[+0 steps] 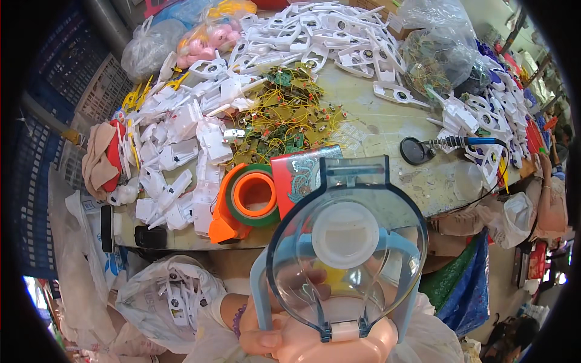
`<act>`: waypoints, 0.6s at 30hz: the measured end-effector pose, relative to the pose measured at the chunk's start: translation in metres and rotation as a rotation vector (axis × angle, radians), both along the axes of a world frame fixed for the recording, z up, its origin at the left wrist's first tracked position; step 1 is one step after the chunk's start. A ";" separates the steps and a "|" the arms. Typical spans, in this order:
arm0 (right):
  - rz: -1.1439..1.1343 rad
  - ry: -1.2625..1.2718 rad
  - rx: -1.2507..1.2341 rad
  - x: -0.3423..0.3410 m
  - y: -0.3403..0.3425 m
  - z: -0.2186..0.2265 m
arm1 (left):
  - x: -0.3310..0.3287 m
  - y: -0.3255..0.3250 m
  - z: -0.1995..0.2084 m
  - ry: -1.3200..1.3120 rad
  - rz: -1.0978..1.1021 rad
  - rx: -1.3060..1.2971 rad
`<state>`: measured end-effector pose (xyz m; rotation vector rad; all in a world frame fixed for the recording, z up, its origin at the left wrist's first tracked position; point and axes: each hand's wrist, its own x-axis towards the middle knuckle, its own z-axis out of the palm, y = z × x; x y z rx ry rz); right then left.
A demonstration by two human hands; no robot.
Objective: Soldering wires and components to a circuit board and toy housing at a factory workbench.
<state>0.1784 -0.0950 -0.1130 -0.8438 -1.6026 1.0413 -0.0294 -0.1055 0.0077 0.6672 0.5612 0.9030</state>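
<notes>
A large peach-coloured water bottle [348, 348] is close in front of me, tilted toward the camera. Its clear grey-blue flip lid [290, 242] stands open, with a round white seal [345, 235] inside. A light-blue carry handle [260, 290] arches around the neck. My left hand [266, 336], with a purple bead bracelet at the wrist, is closed on the bottle's left side, its thumb showing below the handle. Fingers show blurrily through the lid. No right hand can be made out; the bottle and lid cover that area.
An orange tape dispenser [227, 209] and a red box [284, 172] lie beyond the bottle. White plastic housings [175, 151], wired circuit boards [284, 121] and a blue-handled soldering iron [478, 141] cover the table. A bag of parts [169, 302] hangs left; another person's arm [546, 181] shows right.
</notes>
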 end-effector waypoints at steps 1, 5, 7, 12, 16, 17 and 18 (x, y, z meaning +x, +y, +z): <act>0.003 0.001 0.000 -0.001 0.002 0.001 | 0.001 0.000 -0.001 -0.007 -0.001 -0.001; 0.050 0.017 0.015 -0.003 0.006 0.004 | -0.012 -0.003 -0.004 -0.035 -0.002 0.001; 0.031 0.002 0.023 -0.002 0.004 0.006 | -0.014 -0.007 -0.008 -0.053 -0.027 0.004; 0.061 0.180 -0.105 -0.008 0.002 0.010 | -0.012 -0.007 -0.013 -0.096 -0.049 0.013; 0.094 0.101 -0.076 -0.003 -0.002 -0.004 | -0.020 -0.010 -0.015 -0.126 -0.061 0.009; 0.091 0.092 -0.066 -0.004 -0.001 -0.003 | -0.021 -0.011 -0.015 -0.133 -0.063 0.008; 0.087 0.083 -0.056 -0.005 -0.001 -0.002 | -0.022 -0.012 -0.016 -0.139 -0.065 0.007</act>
